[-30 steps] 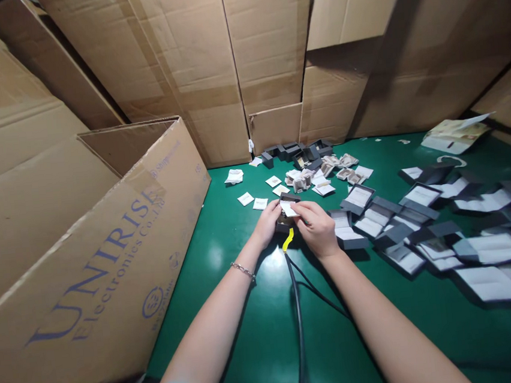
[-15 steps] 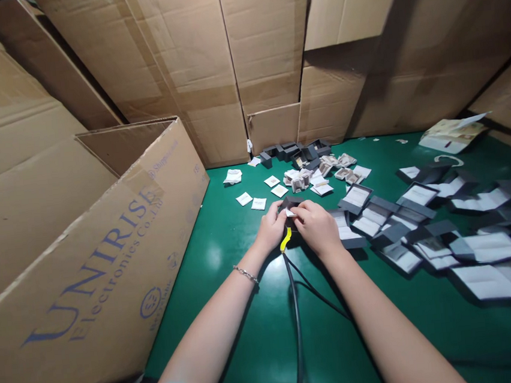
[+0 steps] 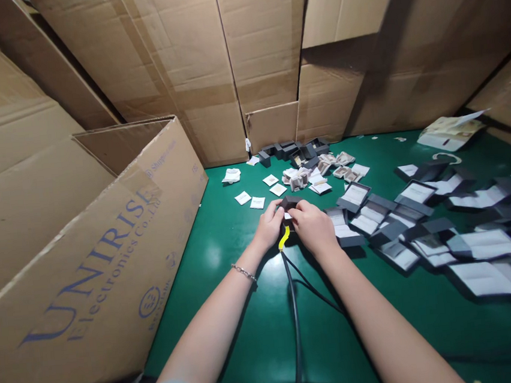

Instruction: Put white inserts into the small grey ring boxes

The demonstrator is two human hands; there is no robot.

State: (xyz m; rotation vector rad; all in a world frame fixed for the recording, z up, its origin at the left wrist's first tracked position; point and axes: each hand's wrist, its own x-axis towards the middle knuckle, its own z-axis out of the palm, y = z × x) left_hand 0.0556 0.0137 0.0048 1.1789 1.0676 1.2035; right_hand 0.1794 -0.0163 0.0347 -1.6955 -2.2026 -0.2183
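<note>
Both my hands meet over a small dark grey box [image 3: 289, 202] in the middle of the green table [image 3: 224, 242]. My left hand [image 3: 268, 225] curls round its left side. My right hand [image 3: 313, 227] pinches its right side, with a sliver of white card showing between the fingers. The box lid is nearly down. A black cable with a yellow tip [image 3: 283, 237] runs from below up to the hands.
Several open dark boxes with white inserts [image 3: 421, 223] spread across the right of the table. Loose white cards [image 3: 250, 200] and small dark boxes [image 3: 292, 152] lie farther back. A big printed carton [image 3: 85, 256] lies at left; cardboard sheets [image 3: 265, 58] wall the back.
The white card that stood out above the box a second ago is now tucked in, and the lid has come down between my fingers. Both hands stayed in place.
</note>
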